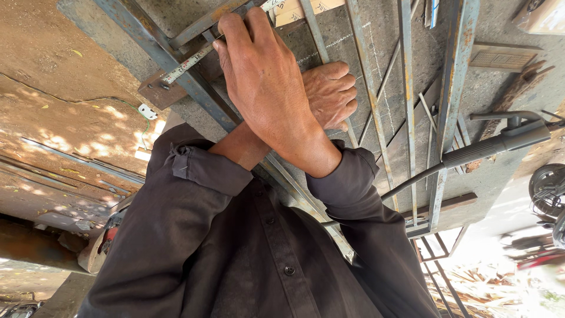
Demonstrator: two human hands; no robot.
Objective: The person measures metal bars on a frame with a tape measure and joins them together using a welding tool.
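Your right hand (265, 76) lay on top, its fingers bent and pressed down on a tape measure (187, 65), pinning the pale blade flat against a rusty steel bar (197, 94). The thumb side was hidden, so you could only be seen clamping the tape from above, not wrapping it. The tape ran slantwise along that bar, from under your fingertips down and left to a flat metal plate (159, 88) at the bar's corner.

Your left hand (331, 94) crossed beneath the right wrist, with knuckles up and fingers curled inward, resting on the frame. Whether it gripped anything could not be told, as the right forearm covered its palm. Both dark sleeves (206, 168) were rolled back at the forearm.

The bar belonged to a welded steel frame (453, 76) of long rails and thinner uprights, lying flat on a grey concrete slab (376, 53) marked with chalk lines. To the right, well apart from your hands, a dark tool with a handle and hose (494, 144) lay across the frame. A motorcycle wheel (544, 182) stood at the right edge.
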